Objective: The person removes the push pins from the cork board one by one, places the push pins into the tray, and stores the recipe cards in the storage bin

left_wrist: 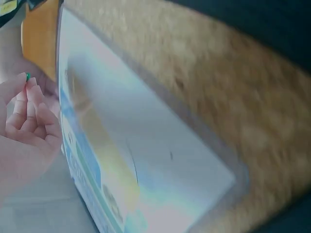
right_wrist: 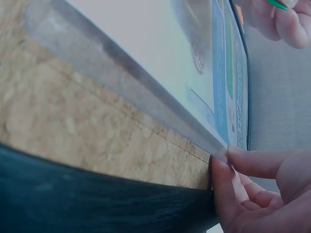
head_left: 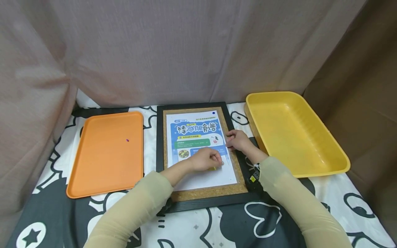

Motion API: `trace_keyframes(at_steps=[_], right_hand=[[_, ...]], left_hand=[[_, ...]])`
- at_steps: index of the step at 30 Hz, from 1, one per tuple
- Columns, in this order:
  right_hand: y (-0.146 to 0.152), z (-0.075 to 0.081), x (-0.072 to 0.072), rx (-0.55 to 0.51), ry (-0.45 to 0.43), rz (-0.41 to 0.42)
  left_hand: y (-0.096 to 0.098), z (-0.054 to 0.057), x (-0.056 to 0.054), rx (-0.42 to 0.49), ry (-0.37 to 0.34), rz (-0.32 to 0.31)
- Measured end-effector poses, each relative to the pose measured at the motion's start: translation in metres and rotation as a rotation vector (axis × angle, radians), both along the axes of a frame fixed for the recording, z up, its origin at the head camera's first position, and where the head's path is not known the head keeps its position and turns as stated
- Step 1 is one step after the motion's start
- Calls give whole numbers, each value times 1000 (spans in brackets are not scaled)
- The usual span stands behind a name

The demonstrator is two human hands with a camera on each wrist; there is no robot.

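A printed sheet in a clear plastic sleeve lies on the cork board inside a black frame. My left hand is over the middle of the sheet. Between its thumb and fingertip it pinches a small green thumbtack, whose pin points out in the right wrist view. Along the sheet's right side, my right hand pinches the sleeve's edge between thumb and forefinger. A dark blue thumbtack is at the sheet's upper right corner.
An orange tray with a tiny purple thumbtack on it lies to the left. To the right stands a deep yellow basin, close beside the frame. A patterned black-and-white cloth covers the table, with curtains behind.
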State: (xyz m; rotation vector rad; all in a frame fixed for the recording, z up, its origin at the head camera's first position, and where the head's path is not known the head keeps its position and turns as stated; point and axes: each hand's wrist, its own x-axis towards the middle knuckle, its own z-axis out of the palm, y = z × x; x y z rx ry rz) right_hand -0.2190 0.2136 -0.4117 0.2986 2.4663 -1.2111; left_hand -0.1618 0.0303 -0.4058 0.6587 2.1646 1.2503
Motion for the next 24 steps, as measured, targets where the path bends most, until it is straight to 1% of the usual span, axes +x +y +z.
trace_keyframes(at_steps=[6,11,16,20,24], right_hand=[[-1,1,0,9,-14,-6],[-1,1,1,9,-12,-8],[-1,2,1,10,-12,-8],[-2,2,1,11,-19,-11],[-2,2,2,12,-21,-12]], left_hand=[[-20,7,-9,-12,13,68],[-39,10,-16,-5,50,121],[-59,18,-22,-4,75,207],[-73,23,-27,-11,92,258],[-89,23,-32,-23,100,302]])
